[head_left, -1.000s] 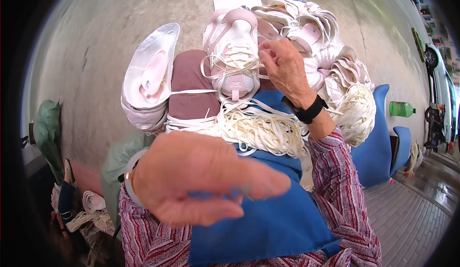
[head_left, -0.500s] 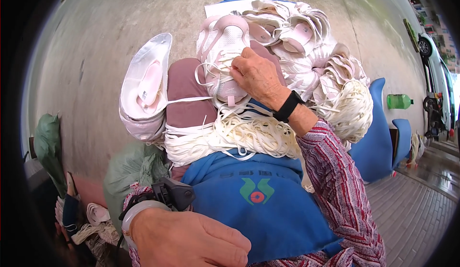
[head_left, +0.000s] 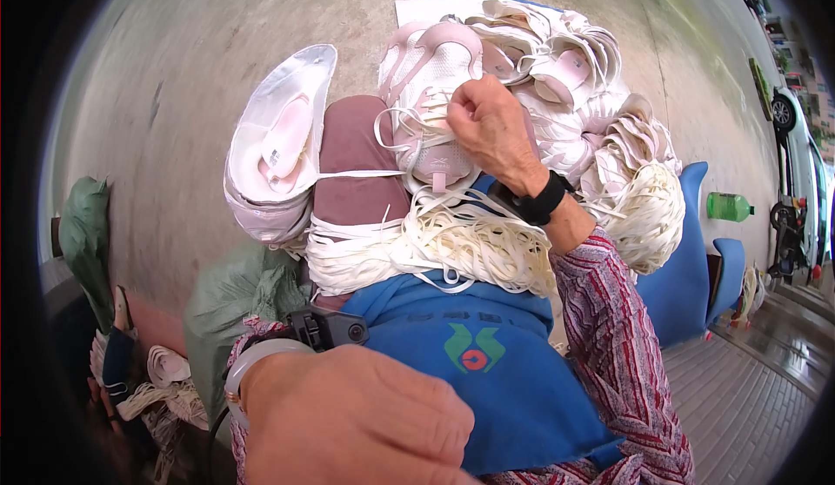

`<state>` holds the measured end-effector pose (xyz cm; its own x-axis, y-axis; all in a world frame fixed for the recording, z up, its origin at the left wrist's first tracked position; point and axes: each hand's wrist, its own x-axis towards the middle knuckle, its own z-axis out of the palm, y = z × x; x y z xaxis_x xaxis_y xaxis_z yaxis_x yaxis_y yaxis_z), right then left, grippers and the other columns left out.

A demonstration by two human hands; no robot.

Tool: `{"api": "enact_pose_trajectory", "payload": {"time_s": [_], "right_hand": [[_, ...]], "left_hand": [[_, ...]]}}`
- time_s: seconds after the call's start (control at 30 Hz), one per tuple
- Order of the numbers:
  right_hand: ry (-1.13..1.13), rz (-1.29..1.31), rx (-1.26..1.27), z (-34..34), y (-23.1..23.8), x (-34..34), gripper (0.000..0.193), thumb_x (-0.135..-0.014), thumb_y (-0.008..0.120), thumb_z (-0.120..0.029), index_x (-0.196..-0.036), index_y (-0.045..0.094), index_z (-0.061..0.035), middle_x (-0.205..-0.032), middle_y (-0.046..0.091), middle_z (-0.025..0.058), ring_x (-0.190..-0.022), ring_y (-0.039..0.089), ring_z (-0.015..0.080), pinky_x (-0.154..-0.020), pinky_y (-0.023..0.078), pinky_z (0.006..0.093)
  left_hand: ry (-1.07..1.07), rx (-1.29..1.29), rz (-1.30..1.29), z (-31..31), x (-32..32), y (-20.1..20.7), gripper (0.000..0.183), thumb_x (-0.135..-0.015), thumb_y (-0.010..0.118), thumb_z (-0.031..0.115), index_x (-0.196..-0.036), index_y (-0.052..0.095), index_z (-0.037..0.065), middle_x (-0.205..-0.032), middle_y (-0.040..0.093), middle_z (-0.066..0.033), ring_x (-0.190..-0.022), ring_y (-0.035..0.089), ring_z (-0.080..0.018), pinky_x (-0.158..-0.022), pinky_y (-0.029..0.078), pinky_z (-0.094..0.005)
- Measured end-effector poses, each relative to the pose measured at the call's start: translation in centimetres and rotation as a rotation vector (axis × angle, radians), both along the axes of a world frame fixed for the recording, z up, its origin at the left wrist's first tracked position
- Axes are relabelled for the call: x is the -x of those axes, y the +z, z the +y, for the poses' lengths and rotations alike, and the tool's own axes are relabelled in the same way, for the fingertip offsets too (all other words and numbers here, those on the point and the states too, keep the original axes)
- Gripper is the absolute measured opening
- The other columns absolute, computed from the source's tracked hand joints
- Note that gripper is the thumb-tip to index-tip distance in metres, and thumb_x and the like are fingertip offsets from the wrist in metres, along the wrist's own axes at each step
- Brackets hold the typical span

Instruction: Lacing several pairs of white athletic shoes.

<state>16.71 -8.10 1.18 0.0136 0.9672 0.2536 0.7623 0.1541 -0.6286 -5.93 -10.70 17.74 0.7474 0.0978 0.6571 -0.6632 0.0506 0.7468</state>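
A pale pink and white shoe upper (head_left: 439, 159) rests across my lap, toe toward me, over mauve cloth (head_left: 355, 137). White shoelace (head_left: 430, 105) runs in rows across its front, with a loop out to the left. My right hand (head_left: 496, 128) is closed at these rows, its fingertips at the shoelace. My left hand (head_left: 365, 411) is low and close to me, back up, over the blue apron (head_left: 504, 398). Its fingers curl under, and anything inside them is hidden. A bundle of white laces (head_left: 417, 246) lies between the shoe upper and my apron.
Nested shoe uppers (head_left: 270, 159) stand at the left. More uppers (head_left: 574, 76) are heaped far right beside a lace bundle (head_left: 648, 220). A blue chair (head_left: 683, 276), a green bottle (head_left: 729, 207) and a green sack (head_left: 235, 311) surround me. Another person's leg shows lower left.
The view has shifted, so the shoe upper and piles sit farther right. My left hand appears larger and nearer. My right hand stays closed at the lace rows.
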Motion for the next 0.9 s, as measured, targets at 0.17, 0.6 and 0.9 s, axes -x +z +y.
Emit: {"api": "enact_pose_trajectory", "payload": {"time_s": [0.17, 0.6, 0.9], "right_hand": [[0.083, 0.257, 0.422, 2.8, 0.0, -3.4, 0.025, -0.083, 0.063, -0.022, -0.09, 0.066, 0.0024, -0.074, 0.064, 0.014, -0.065, 0.058, 0.0163, -0.063, 0.047, 0.0303], [-0.047, 0.203, 0.332, -0.8, -3.1, -6.1, 0.034, -0.088, 0.049, -0.025, -0.091, 0.059, 0.0067, -0.085, 0.062, 0.0314, -0.086, 0.06, 0.0474, -0.079, 0.047, 0.0481], [-0.128, 0.522, 0.449, -0.8, -2.7, -6.1, 0.042, -0.084, 0.049, -0.025, -0.105, 0.057, 0.011, -0.065, 0.063, 0.0151, -0.051, 0.06, 0.0232, -0.045, 0.045, 0.0317]], "left_hand": [[0.575, 0.02, 0.725, -1.6, -3.2, -7.8, 0.01, -0.084, 0.062, 0.011, -0.082, 0.062, 0.002, -0.073, 0.061, -0.0108, -0.069, 0.062, -0.0291, -0.061, 0.049, -0.0356], [0.756, -0.53, 1.124, -2.3, -8.1, -18.4, 0.04, -0.088, 0.06, 0.023, -0.117, 0.054, -0.003, -0.105, 0.061, -0.0239, -0.1, 0.058, -0.0395, -0.087, 0.046, -0.0441], [0.808, -0.429, 1.269, -1.8, -8.7, -17.3, 0.036, -0.092, 0.059, 0.032, -0.1, 0.058, -0.003, -0.09, 0.068, -0.0206, -0.084, 0.067, -0.0338, -0.074, 0.051, -0.0412]]}}
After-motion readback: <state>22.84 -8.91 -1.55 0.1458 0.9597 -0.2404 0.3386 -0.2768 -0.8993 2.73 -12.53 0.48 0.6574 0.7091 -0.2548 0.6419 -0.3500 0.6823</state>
